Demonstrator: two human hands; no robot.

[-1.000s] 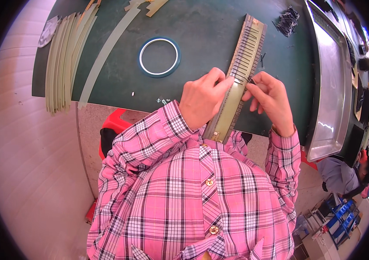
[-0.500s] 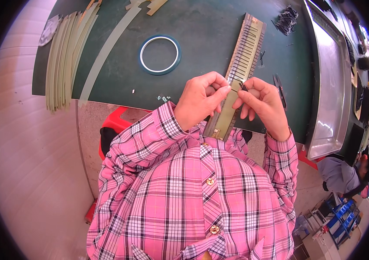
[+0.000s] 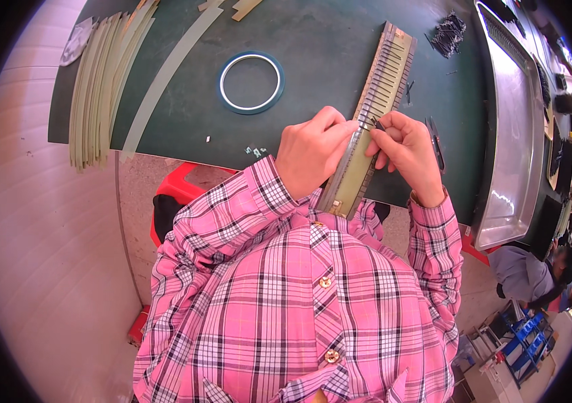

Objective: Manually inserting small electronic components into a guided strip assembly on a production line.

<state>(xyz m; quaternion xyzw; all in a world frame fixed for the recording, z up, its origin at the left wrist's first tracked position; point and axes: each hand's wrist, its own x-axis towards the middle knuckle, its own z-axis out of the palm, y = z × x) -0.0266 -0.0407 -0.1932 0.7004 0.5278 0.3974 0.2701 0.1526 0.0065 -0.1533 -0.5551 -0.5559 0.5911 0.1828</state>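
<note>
Long slotted strip runs diagonal off the near edge of the green mat, near end at my chest. My left hand grips its side, my right hand pinches a small dark clip at its edge. Tape ring left, well apart; steel tray right, snips beside right hand

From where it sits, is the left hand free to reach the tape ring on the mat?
Probably yes. The left hand grips the slotted strip, but bare green mat lies between it and the tape ring; it must let go first.
</note>
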